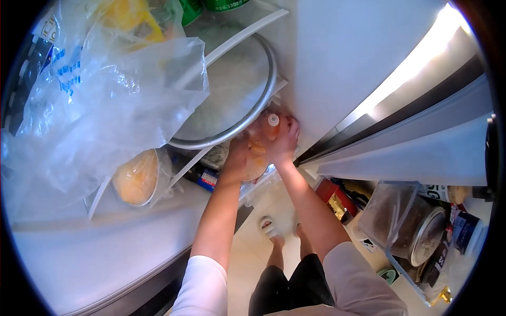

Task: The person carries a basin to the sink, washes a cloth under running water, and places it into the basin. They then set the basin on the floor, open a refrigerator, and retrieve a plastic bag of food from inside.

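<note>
My left hand [239, 154] is closed at the left side of a clear bag of orange food [256, 162], its fingertips partly hidden. On the other side, my right hand [283, 142] is wrapped round a small bottle [273, 125] with a white cap and orange contents. Both hands are low in the fridge, beneath the glass shelf that carries a large round metal-rimmed lid [270, 68]. The bottle touches or nearly touches the bag.
A large crumpled plastic bag [105, 105] covers the upper left, with green cans [224, 4] behind it. A wrapped bowl of orange food [137, 179] sits below. Door shelves at right hold a round-lidded container [428, 237] and a red box [336, 200].
</note>
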Action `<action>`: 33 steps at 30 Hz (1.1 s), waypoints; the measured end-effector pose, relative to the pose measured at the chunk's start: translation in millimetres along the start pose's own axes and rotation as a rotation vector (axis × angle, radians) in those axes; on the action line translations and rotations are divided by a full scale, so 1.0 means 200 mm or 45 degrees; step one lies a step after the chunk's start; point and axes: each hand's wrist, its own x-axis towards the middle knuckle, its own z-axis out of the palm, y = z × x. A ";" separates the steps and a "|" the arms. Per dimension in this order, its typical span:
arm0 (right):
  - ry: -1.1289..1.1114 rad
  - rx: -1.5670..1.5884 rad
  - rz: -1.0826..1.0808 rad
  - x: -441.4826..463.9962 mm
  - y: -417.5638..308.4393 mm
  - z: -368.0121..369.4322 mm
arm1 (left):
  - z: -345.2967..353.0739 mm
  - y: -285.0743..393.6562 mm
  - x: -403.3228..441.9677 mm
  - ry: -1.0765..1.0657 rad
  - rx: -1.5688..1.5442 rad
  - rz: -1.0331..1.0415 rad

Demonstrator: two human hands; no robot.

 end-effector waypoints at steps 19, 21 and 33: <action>0.154 0.412 0.153 -0.31 0.15 -0.16 | -0.03 0.32 -0.14 0.050 -0.867 0.241; 0.178 0.451 0.171 -0.30 0.14 -0.19 | -0.24 0.23 -0.15 -0.365 -1.106 0.097; -0.068 0.349 0.130 -0.13 0.09 -0.11 | -0.32 0.26 -0.76 0.054 -1.170 0.320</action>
